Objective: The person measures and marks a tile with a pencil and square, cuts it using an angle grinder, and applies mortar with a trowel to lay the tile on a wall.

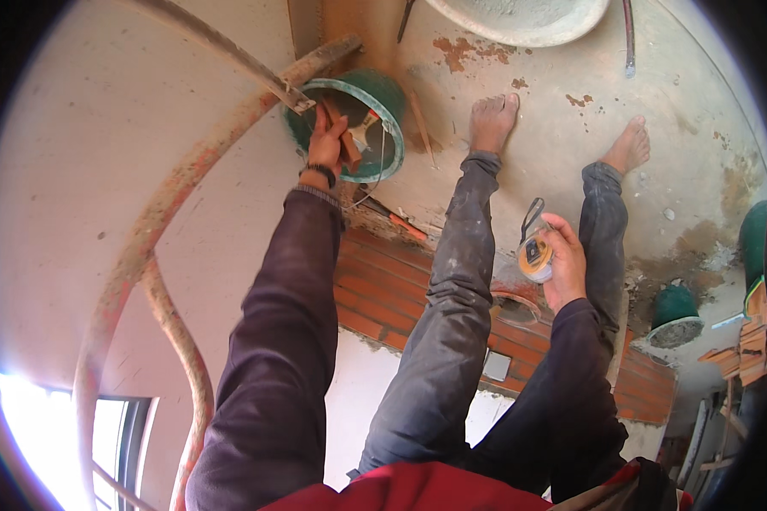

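Gripping a brick-red strip (350, 153) in the left hand (324, 143), with fingers closed about its left side and thumb across it. Finding it at the mouth of a green bucket (388, 89); cannot tell its depth against the rim.

Reading its long axis as steep in the view, slanting from upper left to lower right. Pointing its far end away from the body, its near end back toward the bucket's near rim. Wearing a dark band (318, 174) at that wrist. Noting a pale-bristled brush (366, 126) inside the bucket, right of the strip, and a batten (256, 70) ending just beside the fingers.

Clasping a round yellow-and-black tape measure (534, 257) in the right hand (564, 260), with fingers wrapped round its right side. Locating it between the trousered legs (464, 238), nearer the right one. Aiming its dark strap loop (532, 215) upward in the view, away from the body; showing its flat face to the camera.

Logging also an orange-handled tool (409, 226) near the bucket, a thin wooden stick (421, 129) on the floor (562, 132), a pale basin (520, 39) beyond the feet (492, 122), stacked reddish pieces (750, 351) at far right
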Available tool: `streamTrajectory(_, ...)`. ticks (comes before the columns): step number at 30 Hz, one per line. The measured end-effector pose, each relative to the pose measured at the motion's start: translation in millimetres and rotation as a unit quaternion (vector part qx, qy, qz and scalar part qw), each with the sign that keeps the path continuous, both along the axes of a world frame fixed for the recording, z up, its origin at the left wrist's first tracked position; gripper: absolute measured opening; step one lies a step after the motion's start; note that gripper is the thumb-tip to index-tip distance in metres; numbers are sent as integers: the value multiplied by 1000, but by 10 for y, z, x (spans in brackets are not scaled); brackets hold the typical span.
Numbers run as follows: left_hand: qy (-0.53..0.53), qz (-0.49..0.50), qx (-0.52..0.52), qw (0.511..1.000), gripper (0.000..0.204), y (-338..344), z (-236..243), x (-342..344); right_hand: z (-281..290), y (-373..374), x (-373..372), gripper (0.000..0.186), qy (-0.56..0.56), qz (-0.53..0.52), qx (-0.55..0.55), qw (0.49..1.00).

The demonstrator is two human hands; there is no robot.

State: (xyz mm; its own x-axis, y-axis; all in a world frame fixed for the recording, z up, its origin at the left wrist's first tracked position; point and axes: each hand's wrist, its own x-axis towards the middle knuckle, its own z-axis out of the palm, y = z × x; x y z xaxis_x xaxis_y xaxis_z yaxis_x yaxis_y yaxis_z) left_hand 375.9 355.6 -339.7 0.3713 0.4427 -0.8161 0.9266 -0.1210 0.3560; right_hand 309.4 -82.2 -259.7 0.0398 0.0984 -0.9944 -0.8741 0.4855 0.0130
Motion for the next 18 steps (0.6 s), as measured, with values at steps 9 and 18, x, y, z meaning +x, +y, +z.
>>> streamTrajectory(9, 198, -317, 288, 882, 53, 547, -1384, -19, -60, 158, -28, 24, 13, 50, -7, 999)
streamTrajectory(18, 260, -493, 251, 791, 53, 612, -1491, -130, -29, 221, -53, 27, 40, 61, -3, 997)
